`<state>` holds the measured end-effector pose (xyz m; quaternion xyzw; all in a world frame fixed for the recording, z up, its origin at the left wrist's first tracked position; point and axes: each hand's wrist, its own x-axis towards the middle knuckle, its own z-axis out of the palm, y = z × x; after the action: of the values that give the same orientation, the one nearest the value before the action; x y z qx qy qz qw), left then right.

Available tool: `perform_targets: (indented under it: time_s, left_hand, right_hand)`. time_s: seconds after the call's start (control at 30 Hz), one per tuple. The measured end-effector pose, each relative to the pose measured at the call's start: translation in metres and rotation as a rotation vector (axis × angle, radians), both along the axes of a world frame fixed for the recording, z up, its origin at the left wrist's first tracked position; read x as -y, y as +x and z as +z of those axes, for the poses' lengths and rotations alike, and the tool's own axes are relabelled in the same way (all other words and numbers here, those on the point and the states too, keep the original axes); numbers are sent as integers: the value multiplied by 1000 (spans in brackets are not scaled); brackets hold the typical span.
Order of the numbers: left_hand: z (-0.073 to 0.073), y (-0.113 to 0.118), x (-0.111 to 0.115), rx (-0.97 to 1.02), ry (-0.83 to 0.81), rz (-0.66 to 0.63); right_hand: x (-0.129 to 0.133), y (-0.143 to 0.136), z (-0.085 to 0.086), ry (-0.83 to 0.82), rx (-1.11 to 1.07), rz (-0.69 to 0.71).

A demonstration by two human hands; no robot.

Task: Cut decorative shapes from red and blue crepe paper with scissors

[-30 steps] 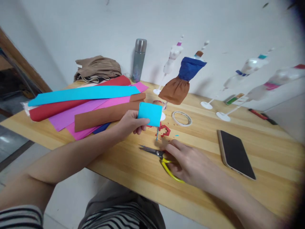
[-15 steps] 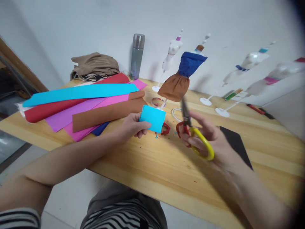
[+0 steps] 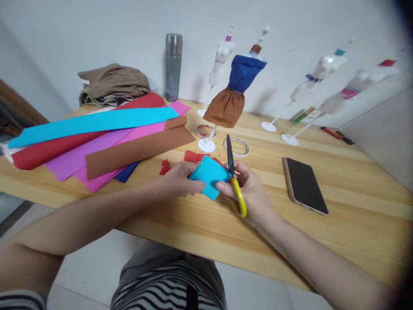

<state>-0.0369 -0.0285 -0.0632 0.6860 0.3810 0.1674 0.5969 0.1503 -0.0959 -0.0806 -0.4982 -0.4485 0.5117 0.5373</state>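
Observation:
Low over the table, a small folded bright blue piece [image 3: 211, 174] is held between my two hands; I cannot tell if it is cloth or paper. My left hand [image 3: 185, 178] pinches its left edge, thumb on top. My right hand [image 3: 248, 193] grips scissors [image 3: 237, 185] with a yellow handle, blades together and pointing away from me. The thumb of that hand also presses on the right edge of the blue piece. Red pieces [image 3: 193, 156] lie just behind it, partly hidden. Small red scraps [image 3: 165, 167] are beside my left hand.
Coloured sheets [image 3: 138, 150] are piled at left, near folded brown cloth [image 3: 119, 82] and a flask [image 3: 173, 69]. A mini dress form [image 3: 243, 75] wears a blue top and brown skirt; several others stand behind. A tape roll [image 3: 238, 147] and a phone [image 3: 305, 185] lie at right.
My right hand has come left with the scissors and now touches the blue piece. The blue piece has turned in my left hand. The view has shifted, showing the whole phone.

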Motion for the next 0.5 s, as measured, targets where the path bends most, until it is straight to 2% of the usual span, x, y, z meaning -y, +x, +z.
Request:
perform_targets:
  time_s: [0.1, 0.3, 0.5]
  left_hand:
    - [0, 0, 1, -5, -14, -26]
    - [-9, 1, 0, 77, -122, -31]
    - [-20, 11, 10, 175, -243, 62]
  right_hand:
    - [0, -4, -2, -31, -52, -65]
    - [-3, -3, -4, -79, -146, -93]
    - [-3, -1, -9, -36, -152, -75]
